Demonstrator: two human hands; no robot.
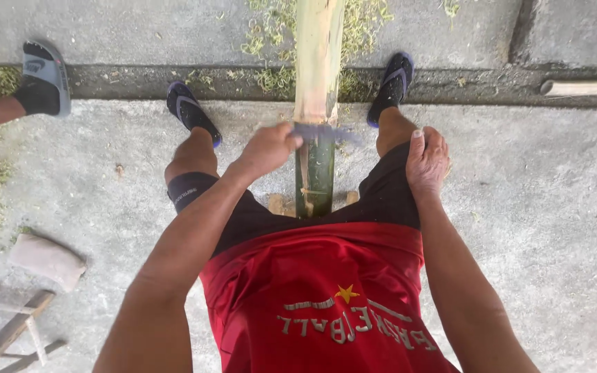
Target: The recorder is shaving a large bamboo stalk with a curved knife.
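A thick bamboo pole runs away from me between my knees; its far part is scraped pale, its near part is still green. My left hand is shut on the handle of a knife, whose blurred blade lies across the pole where pale meets green. My right hand rests flat on my right knee, fingers together, holding nothing. I sit in black shorts and a red shirt, with dark sandals on both feet.
Green shavings litter the concrete floor around the pole. Another person's foot in a grey sandal shows at the upper left. A folded cloth and a wooden frame lie lower left. A pale stick lies at upper right.
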